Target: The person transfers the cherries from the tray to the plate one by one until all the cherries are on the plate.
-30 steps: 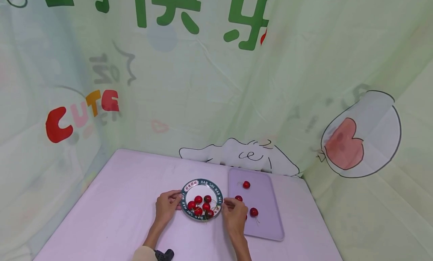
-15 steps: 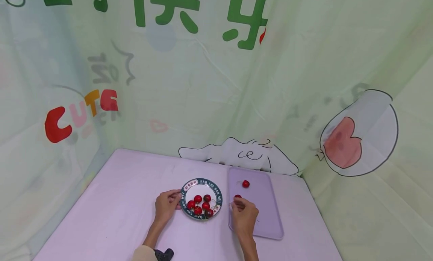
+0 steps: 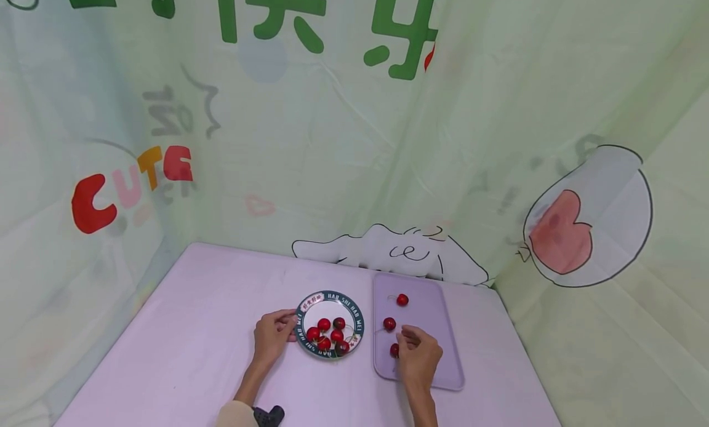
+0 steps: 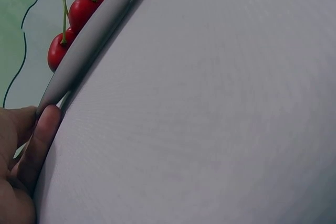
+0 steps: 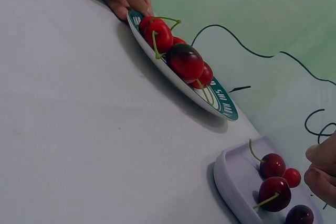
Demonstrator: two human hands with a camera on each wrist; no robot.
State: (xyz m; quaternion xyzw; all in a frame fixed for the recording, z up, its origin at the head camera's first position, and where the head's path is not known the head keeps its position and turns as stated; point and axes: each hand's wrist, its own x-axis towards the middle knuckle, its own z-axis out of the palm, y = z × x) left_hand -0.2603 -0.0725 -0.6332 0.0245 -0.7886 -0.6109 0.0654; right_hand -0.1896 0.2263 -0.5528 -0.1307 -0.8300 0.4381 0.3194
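Observation:
My left hand (image 3: 270, 337) pinches the left rim of a round plate (image 3: 306, 311) with a dark green patterned border; the left wrist view shows a thumb and finger (image 4: 43, 129) at its edge. Several red cherries (image 3: 336, 336) with green stems lie together on the plate. My right hand (image 3: 420, 356) hovers over the purple tray (image 3: 443, 328), fingers loosely bent, with nothing visible between them. Nearest to it is a cherry (image 3: 394, 350), partly covered by the fingers. Two more cherries lie farther back, a middle cherry (image 3: 389, 323) and a far cherry (image 3: 402, 299). The right wrist view shows another dark cherry (image 5: 300, 215) on the tray.
Plate and tray stand side by side on a pale lilac table (image 3: 221, 291), a narrow gap between them. Behind the table hangs a printed curtain (image 3: 310, 168). A black device (image 3: 269, 416) sits at my left wrist.
My right hand has left the plate's right rim and moved right, over the tray. My left hand and the plate stay in place.

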